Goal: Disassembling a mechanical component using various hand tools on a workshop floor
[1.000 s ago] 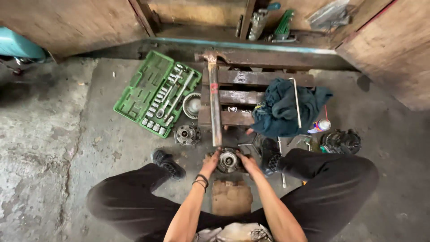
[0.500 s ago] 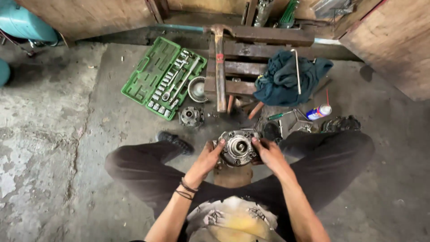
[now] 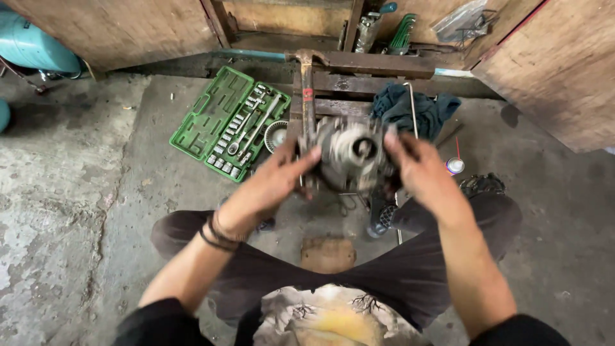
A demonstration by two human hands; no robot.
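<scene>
- Fingers: those of the left hand [image 3: 278, 179] curl round the left flank of a heavy, round, grey metal machine housing [image 3: 351, 157], thumb toward its face; those of the right hand [image 3: 419, 170] wrap its right flank. Both hands are closed on the part, one on each side, a grip that suits a bulky casting with no handle.
- Position of the housing: lifted clear of the concrete floor [image 3: 83, 211], held up in front of the seated person between the spread knees, near the middle of the view.
- Appearance of the housing: motion-blurred; a pale circular face with a dark central bore [image 3: 365, 148] is turned toward the camera, with a darker, greasy body behind it. Finer detail cannot be made out.
- Green plastic socket-set case [image 3: 227, 125]: lies open on the floor to the left of the housing, chrome sockets and wrenches in rows, within arm's reach.
- Wooden pallet [image 3: 359, 83]: on the far side, bearing a long-handled hammer [image 3: 307, 90] and a crumpled dark teal cloth [image 3: 416, 109].
- Small spray can [image 3: 455, 165]: on the floor just right of the right hand.
- Low wooden block [image 3: 328, 254]: near side, between the legs.
</scene>
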